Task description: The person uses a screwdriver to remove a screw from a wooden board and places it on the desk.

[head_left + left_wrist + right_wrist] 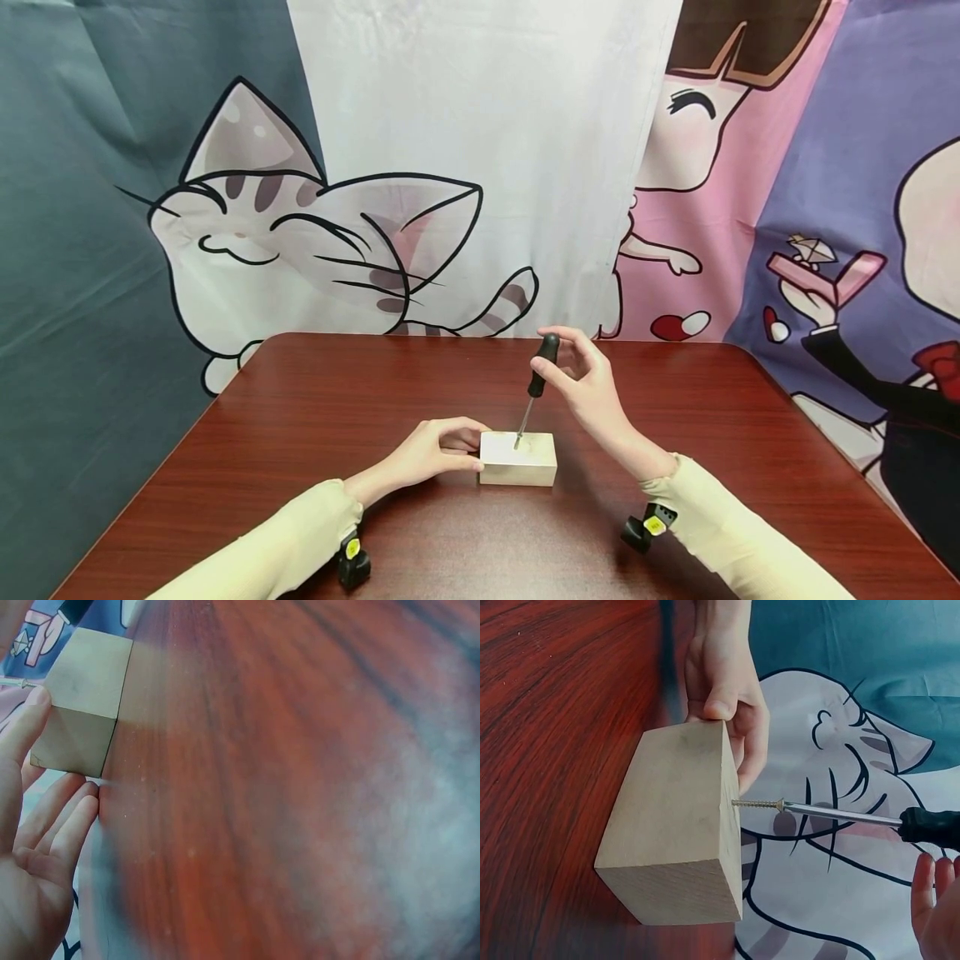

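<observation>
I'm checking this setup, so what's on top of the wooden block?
On the wooden block, a screw sticks up, with the screwdriver at its head. Any length inside the block is covered.

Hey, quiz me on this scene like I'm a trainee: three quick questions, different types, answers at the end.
1. Multiple choice: which tool does the right hand hold?
a) hammer
b) screwdriver
c) pliers

2. True or false: part of the screw stands out of the wooden block.

3. Fill in the blank: the left hand grips one end of the wooden block, which rests on the ____.

Key: 1. b; 2. True, its threads show in the right wrist view; 3. table.
</observation>
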`<act>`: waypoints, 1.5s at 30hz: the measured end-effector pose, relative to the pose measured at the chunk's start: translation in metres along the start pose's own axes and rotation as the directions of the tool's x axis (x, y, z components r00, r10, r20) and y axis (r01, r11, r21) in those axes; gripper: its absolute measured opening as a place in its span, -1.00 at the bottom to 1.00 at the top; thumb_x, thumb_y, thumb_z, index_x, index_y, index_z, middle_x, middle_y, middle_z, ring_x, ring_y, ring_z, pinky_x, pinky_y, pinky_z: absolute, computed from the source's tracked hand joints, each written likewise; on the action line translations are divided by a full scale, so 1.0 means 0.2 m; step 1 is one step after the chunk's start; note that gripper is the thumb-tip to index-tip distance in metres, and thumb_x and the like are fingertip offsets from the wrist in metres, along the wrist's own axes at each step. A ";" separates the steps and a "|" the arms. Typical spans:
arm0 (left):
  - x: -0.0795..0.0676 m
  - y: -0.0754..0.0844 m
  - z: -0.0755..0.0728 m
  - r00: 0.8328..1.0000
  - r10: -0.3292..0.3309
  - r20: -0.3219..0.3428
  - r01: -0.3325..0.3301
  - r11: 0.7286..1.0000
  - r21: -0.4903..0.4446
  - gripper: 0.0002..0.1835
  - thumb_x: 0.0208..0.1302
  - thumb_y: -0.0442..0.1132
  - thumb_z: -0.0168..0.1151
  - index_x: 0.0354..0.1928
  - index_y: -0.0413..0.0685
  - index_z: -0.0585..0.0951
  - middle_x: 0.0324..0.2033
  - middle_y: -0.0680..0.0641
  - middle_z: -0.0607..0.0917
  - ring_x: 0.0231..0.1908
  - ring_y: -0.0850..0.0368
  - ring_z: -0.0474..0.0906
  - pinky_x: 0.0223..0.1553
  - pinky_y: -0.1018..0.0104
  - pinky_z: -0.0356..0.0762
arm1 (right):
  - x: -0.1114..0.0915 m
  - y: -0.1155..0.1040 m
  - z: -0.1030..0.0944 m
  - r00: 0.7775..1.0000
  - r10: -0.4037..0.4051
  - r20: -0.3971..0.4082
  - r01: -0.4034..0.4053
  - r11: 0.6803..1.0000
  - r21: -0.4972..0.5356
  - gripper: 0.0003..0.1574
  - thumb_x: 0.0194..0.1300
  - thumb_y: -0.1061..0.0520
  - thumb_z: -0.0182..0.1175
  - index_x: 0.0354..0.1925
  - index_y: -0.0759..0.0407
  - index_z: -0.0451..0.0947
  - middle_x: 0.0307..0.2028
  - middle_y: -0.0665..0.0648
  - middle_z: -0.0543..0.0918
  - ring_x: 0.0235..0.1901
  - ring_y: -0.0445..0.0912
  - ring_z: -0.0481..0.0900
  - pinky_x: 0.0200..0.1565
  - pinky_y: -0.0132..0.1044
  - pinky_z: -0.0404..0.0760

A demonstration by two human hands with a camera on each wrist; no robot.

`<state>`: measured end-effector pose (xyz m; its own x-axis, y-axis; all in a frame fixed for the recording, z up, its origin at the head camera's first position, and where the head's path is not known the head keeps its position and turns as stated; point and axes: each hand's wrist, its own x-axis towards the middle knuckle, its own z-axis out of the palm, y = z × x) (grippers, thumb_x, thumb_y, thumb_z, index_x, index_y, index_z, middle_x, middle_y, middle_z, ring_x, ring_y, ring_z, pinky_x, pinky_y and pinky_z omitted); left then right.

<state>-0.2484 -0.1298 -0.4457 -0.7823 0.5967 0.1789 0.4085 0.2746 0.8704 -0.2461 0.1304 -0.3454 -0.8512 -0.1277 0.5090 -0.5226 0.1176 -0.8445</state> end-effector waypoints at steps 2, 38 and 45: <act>0.00 0.00 0.00 1.000 -0.003 -0.001 0.003 1.000 -0.002 -0.50 0.11 -0.13 0.49 0.12 0.10 0.62 -0.06 -0.07 0.75 -0.06 0.14 0.71 0.05 0.37 0.68 | 0.00 0.00 0.00 1.000 -0.007 0.009 0.007 1.000 -0.001 -0.48 0.29 0.19 0.33 0.20 0.13 0.49 -0.30 -0.03 0.65 -0.29 -0.25 0.65 -0.26 -0.42 0.68; 0.00 0.00 0.00 1.000 -0.020 -0.001 0.020 1.000 -0.015 -0.50 0.09 -0.13 0.51 0.12 0.15 0.61 -0.06 0.00 0.75 -0.07 0.24 0.70 0.05 0.42 0.67 | 0.00 -0.01 0.01 0.999 -0.037 0.029 0.034 0.997 0.075 -0.54 0.36 0.25 0.22 0.21 0.23 0.44 -0.14 -0.06 0.69 -0.20 -0.24 0.71 -0.12 -0.41 0.71; -0.01 0.01 0.00 1.000 0.008 -0.003 -0.008 1.000 -0.011 -0.50 0.12 -0.13 0.49 0.13 0.07 0.61 -0.06 -0.09 0.75 -0.07 0.17 0.71 0.06 0.34 0.69 | -0.01 0.00 0.00 0.999 -0.031 0.008 0.031 1.000 -0.001 -0.49 0.30 0.19 0.32 0.20 0.09 0.50 -0.33 0.00 0.66 -0.37 -0.20 0.64 -0.28 -0.43 0.64</act>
<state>-0.2467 -0.1300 -0.4450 -0.7802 0.5968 0.1875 0.4100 0.2615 0.8738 -0.2447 0.1306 -0.3453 -0.8340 -0.1394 0.5338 -0.5490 0.1144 -0.8279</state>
